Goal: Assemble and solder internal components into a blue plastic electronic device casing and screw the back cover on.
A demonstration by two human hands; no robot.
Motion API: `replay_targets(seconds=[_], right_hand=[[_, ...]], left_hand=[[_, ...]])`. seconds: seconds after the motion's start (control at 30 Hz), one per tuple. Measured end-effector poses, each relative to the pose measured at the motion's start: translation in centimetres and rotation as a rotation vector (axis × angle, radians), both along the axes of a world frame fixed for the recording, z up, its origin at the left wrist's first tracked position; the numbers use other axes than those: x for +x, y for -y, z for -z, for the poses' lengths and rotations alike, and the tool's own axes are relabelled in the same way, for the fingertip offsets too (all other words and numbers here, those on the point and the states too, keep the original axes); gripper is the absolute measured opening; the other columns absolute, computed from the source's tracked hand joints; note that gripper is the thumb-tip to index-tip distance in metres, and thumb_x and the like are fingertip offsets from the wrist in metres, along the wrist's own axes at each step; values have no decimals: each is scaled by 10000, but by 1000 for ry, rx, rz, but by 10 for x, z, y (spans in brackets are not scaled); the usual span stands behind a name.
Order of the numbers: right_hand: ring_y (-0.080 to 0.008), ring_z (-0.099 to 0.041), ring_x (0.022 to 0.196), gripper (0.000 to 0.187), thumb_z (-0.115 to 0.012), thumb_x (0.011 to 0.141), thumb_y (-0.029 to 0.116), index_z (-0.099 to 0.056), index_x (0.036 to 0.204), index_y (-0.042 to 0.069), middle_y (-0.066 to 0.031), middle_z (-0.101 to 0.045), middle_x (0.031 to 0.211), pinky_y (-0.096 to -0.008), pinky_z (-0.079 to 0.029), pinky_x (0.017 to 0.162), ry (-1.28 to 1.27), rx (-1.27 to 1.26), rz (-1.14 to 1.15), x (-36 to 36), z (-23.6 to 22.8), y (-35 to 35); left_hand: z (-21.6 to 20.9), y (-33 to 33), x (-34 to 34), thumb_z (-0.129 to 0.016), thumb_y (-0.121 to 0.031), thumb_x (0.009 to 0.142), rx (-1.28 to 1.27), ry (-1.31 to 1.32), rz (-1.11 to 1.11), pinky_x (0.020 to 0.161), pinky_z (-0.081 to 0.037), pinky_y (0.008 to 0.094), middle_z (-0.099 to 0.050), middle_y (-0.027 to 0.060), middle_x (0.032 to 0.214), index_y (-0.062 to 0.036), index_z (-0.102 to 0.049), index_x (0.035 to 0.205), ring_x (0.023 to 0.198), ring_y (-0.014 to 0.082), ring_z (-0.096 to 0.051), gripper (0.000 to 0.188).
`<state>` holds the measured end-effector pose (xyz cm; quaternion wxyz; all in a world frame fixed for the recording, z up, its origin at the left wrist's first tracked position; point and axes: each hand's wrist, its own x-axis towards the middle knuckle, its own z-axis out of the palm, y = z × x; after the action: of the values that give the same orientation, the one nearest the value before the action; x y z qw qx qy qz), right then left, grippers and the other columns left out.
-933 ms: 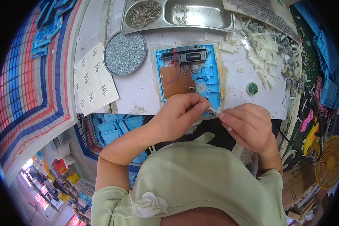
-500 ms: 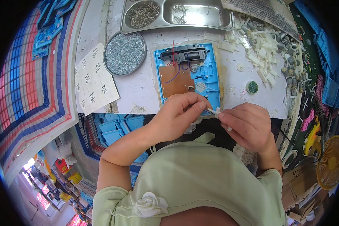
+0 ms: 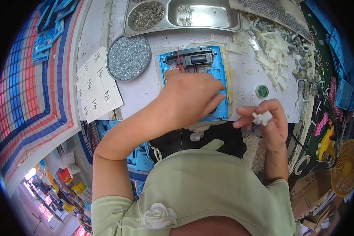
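A blue plastic housing [image 3: 225,70] lies on the table in front of me, with a black box-shaped unit [image 3: 200,59] and red and blue wires at its far end. My left hand [image 3: 192,96] reaches over the housing, back of the hand up, fingers curled down towards its inside. It covers most of the brown board, and whatever its fingertips hold is hidden. To the right of the housing, my right hand [image 3: 273,122] is raised at the table's front edge. Its curled fingers hold a small white plastic part [image 3: 263,117].
Past the housing stands a steel tray [image 3: 208,28] with small metal pieces. A round dish of screws [image 3: 128,58] and a handwritten sheet [image 3: 100,88] are at left. White plastic parts [image 3: 271,57], grey motors [image 3: 303,72] and a green-filled round container [image 3: 262,91] are at right.
My hands have moved apart from their meeting point at the table edge. The left went forward over the housing; the right moved right, keeping the white plastic part.
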<state>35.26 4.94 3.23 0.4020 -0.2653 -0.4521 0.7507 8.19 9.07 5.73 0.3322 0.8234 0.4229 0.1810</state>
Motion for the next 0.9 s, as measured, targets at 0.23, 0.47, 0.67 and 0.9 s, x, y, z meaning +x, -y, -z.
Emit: replay_targets(seconds=[0.23, 0.47, 0.67, 0.9], right_hand=[[-340, -756, 921, 412, -594, 1034, 374, -461, 1255, 52, -344, -636, 1277, -301, -521, 729, -115, -86, 24, 11, 5, -3], [-272, -682, 1028, 292, -743, 908, 176, -650, 1133, 16, -155, -692, 1150, -328, -512, 760, 240, 211, 179, 1, 2, -26], [-297, -586, 952, 298, -795, 708, 64, -730, 999, 59, -83, -645, 991, -385, -509, 779, 908, 990, 80, -29, -27, -59], [-288, -579, 910, 272, -793, 662, 62, -698, 916, 51, -65, -625, 944, -393, -512, 752, 983, 1195, -47, -55, -34, -70]], left_hand=[[5, 11, 20, -731, -142, 845, 173, -340, 19, 632, -538, 429, -627, 87, 756, -71, -665, 904, 745, 309, -674, 113], [12, 9, 4, -762, -93, 832, 162, 9, -144, 625, -524, 388, -681, 114, 817, -41, -689, 912, 735, 277, -676, 121], [21, 26, -21, -762, -13, 844, 23, 271, -542, 598, -489, 286, -679, 72, 798, -27, -699, 930, 637, 175, -618, 107], [32, 27, -12, -769, -20, 854, 87, 330, -604, 582, -484, 278, -681, 67, 818, -31, -691, 921, 633, 164, -615, 103]])
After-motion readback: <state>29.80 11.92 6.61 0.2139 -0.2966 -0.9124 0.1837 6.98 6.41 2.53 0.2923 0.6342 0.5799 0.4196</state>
